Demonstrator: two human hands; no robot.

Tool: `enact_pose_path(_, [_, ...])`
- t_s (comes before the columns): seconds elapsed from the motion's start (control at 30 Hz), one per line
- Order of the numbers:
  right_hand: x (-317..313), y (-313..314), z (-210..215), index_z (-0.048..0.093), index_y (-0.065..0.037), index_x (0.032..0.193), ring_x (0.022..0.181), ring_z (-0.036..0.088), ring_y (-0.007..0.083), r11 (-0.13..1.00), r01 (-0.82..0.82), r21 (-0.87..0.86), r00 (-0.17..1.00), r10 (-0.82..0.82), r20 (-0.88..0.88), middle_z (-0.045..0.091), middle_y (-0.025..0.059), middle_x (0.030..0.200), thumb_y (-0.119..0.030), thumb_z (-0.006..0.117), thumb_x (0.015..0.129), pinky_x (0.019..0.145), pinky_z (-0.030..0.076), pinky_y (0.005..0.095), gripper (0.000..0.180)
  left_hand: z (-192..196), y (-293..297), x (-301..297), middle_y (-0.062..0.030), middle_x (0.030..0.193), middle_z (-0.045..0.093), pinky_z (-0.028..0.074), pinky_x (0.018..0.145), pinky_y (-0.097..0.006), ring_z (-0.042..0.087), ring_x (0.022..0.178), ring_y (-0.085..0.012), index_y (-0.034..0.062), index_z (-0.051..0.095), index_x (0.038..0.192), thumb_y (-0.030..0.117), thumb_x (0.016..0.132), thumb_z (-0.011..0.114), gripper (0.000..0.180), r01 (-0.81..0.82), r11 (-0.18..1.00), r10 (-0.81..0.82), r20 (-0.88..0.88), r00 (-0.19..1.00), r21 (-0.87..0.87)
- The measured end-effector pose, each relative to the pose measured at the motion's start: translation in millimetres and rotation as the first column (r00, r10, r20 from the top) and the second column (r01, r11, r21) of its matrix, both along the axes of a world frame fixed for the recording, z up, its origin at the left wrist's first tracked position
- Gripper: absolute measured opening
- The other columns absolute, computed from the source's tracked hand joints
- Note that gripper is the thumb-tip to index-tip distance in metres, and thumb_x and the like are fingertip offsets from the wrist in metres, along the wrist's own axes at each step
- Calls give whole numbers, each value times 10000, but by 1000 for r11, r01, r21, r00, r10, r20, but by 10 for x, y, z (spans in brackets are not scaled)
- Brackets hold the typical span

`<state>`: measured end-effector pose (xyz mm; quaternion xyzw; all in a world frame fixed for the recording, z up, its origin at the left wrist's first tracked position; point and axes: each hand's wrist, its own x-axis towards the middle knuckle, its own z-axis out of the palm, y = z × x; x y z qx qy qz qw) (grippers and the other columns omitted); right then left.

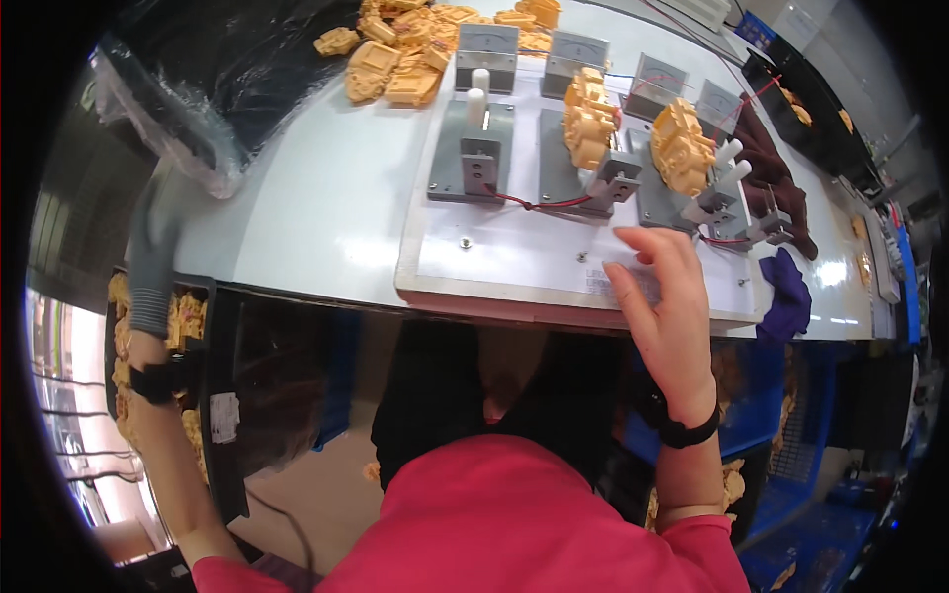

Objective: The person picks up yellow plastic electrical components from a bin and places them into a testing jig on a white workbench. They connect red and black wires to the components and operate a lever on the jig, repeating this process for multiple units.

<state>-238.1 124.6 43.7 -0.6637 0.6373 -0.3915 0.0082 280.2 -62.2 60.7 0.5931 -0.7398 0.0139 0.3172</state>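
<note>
My right hand (670,306), bare and with a dark band on its wrist, hovers over the front edge of a white test board (514,262). Its thumb and fingers are apart, with nothing between them. On the board stand several grey fixtures; orange-yellow plastic moulded parts (590,119) sit on two of them, while the left fixture (473,148) carries only white pegs. Far to the left, my left hand (158,232) wears a grey glove beside clear plastic film (213,163). Motion smears its fingers, so its hold is unclear.
Orange-yellow parts lie piled (405,49) at the back of the table. Analog meters (487,54) line the board's far side, with red wires about. A purple cloth (784,295) lies at the right edge. Below left, a black bin (222,395) holds more parts.
</note>
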Motion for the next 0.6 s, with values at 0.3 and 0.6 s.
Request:
enact_pose_path(0.3, [-32, -231, -90, 660, -87, 874, 792, 562, 247, 993, -109, -33, 990, 106, -92, 595, 35, 829, -113, 724, 800, 731, 406, 365, 102, -445, 686, -2831, -259, 1423, 410, 358, 1096, -423, 427, 1301, -411, 48, 396, 1438, 115, 922, 529, 537, 459, 879, -439, -152, 885, 133])
enact_pose_path(0.6, [14, -231, -129, 641, -77, 842, 771, 553, 245, 998, -68, 1, 998, 68, -11, 574, 35, 799, -95, 720, 804, 705, 399, 366, 89, -430, 732, -2821, -262, 1467, 374, 352, 1102, -424, 403, 1348, -405, -23, 400, 1407, 40, 926, 475, 491, 435, 878, -411, -155, 899, 199])
